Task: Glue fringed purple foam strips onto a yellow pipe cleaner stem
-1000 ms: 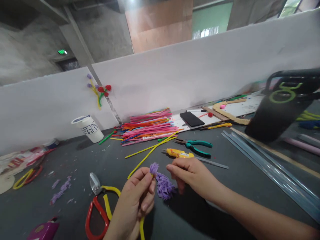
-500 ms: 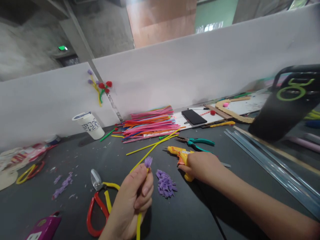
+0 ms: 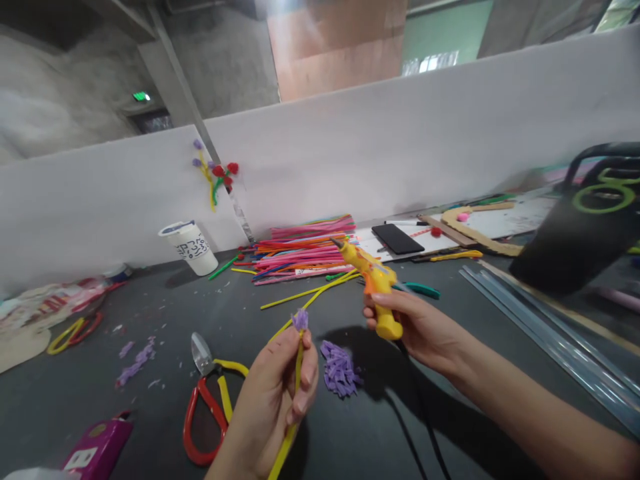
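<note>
Yellow fuzzy stem [image 3: 284, 457] in the left hand [image 3: 277, 390], yellow glue gun [image 3: 373, 275] in the right hand [image 3: 407, 320]: the step in hand looks like gluing small strips onto the stem's tip. Both hands are closed on their things, the left pinching the stem just below its purple tuft [image 3: 300, 320], the right wrapped around the gun's handle; whether a finger presses the trigger, I cannot tell. The nozzle points up and away to the left, above the tuft and apart from it. As I judge it, the next move calls for lowering and turning the gun so the nozzle meets the tuft's side, with the left hand holding steady and its fingertips clear of the heat.

The tuft stands upright over the worktop [image 3: 230, 317], in front of the wearer. It is short and brush-like, its strips gathered closely around the stem and slightly ragged on top; any glue on it is too small to make out. Below it, the stem runs through the hand and leaves the view at the bottom edge. Just beside the left hand lies a loose pile of purple strips [image 3: 341, 371], and the cutters [image 3: 202, 355] rest on its other side.
</note>
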### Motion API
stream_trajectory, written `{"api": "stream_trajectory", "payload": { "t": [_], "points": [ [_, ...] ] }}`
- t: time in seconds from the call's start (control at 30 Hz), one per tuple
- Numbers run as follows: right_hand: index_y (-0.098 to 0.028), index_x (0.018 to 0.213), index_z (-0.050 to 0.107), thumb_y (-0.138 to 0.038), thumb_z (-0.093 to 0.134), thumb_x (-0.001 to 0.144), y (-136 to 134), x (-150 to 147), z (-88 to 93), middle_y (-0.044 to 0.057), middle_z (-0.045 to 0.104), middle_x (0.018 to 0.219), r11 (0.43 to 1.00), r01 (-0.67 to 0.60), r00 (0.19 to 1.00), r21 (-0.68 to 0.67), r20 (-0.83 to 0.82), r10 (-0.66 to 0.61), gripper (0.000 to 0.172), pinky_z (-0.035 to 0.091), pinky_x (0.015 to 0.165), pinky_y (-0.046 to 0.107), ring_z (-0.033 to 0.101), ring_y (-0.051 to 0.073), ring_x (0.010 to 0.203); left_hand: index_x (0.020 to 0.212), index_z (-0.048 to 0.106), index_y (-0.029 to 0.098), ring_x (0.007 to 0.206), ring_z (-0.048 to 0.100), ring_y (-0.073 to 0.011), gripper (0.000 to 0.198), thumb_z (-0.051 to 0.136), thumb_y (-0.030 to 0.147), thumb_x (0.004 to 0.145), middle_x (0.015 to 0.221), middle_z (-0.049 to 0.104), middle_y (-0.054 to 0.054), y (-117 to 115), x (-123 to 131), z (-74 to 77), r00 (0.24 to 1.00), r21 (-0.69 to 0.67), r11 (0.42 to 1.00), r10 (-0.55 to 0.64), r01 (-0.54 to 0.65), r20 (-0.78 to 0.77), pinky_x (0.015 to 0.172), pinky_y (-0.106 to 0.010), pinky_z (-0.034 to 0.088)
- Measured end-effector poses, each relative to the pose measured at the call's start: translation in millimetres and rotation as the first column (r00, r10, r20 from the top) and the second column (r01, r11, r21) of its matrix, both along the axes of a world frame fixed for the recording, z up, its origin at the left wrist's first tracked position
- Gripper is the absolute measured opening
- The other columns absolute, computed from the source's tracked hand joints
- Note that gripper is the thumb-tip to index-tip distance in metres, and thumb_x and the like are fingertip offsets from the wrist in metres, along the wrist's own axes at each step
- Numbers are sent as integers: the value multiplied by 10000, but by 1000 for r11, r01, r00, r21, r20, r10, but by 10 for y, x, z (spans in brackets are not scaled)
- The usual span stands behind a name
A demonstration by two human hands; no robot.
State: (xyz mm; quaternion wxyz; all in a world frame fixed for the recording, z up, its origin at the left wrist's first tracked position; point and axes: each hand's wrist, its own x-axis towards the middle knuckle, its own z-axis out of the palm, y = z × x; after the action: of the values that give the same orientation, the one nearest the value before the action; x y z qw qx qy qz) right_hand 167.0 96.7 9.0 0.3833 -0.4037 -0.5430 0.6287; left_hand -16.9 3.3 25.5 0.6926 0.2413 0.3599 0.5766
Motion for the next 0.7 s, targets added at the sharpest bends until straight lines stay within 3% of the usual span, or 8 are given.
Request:
{"api": "stream_trajectory", "payload": {
  "t": [0.13, 0.23, 0.3, 0.37, 0.47, 0.53, 0.6, 0.7],
  "points": [
    [-145, 794, 573, -353, 573, 732, -110, 85, 140, -38, 462, 513, 996, -83, 985, -40, -152, 76, 217, 301, 369, 188, 340, 60, 383, 732, 578, 146, 308, 401, -7, 204, 622, 327, 815, 491, 540, 61, -9, 14, -7, 996, 6, 998, 67, -67, -66, 302, -93, 280],
    [-157, 811, 582, -343, 593, 763, -235, 98, 164, -11, 554, 599, 993, -112, 975, 31, -191, 116, 192, 293, 363, 183, 360, 49, 380, 744, 594, 144, 308, 446, -22, 221, 625, 354, 807, 493, 587, 41, -16, 31, -19, 978, 25, 988, 156, -154, -138, 304, -95, 304],
    [-174, 796, 579, -362, 590, 791, -333, 74, 162, -9, 550, 605, 975, -125, 986, 182, -85, 142, 189, 348, 387, 199, 428, 78, 417, 731, 614, 138, 313, 477, -35, 242, 662, 372, 771, 490, 616, 23, -14, 39, -28, 969, 43, 980, 197, -193, -151, 314, -103, 338],
    [-193, 760, 558, -344, 588, 803, -420, 33, 165, -9, 536, 607, 908, -137, 990, 397, 70, 119, 159, 419, 444, 222, 497, 115, 490, 713, 643, 125, 338, 508, -43, 242, 705, 358, 731, 505, 637, 8, -4, 40, -39, 962, 29, 973, 231, -230, -145, 339, -108, 377],
    [-211, 663, 480, -238, 571, 794, -497, -28, 182, -20, 516, 612, 711, -147, 969, 688, 243, -35, 162, 413, 459, 219, 502, 118, 519, 711, 690, 114, 425, 560, -53, 179, 745, 283, 695, 553, 662, -4, 23, 28, -67, 946, -12, 952, 302, -306, -117, 431, -119, 457],
    [-211, 632, 440, -195, 526, 816, -512, -51, 188, -35, 477, 573, 588, -175, 945, 790, 302, -125, 204, 370, 443, 217, 465, 104, 489, 717, 710, 112, 482, 582, -62, 153, 766, 247, 670, 579, 670, -8, 40, 14, -96, 940, -30, 942, 330, -333, -92, 492, -128, 491],
    [-212, 639, 423, -202, 500, 846, -513, -60, 183, -41, 466, 570, 528, -191, 936, 827, 316, -157, 221, 357, 449, 220, 451, 99, 482, 720, 722, 112, 511, 590, -65, 157, 783, 237, 647, 596, 675, -12, 54, 1, -126, 939, -40, 940, 335, -338, -76, 515, -129, 499],
    [-215, 640, 413, -239, 489, 871, -515, -61, 160, -45, 452, 566, 492, -199, 937, 847, 311, -157, 245, 349, 453, 227, 441, 100, 473, 709, 726, 112, 509, 592, -64, 175, 799, 248, 628, 583, 672, -16, 69, -9, -151, 943, -54, 943, 325, -329, -72, 494, -119, 487]
  ]
}}
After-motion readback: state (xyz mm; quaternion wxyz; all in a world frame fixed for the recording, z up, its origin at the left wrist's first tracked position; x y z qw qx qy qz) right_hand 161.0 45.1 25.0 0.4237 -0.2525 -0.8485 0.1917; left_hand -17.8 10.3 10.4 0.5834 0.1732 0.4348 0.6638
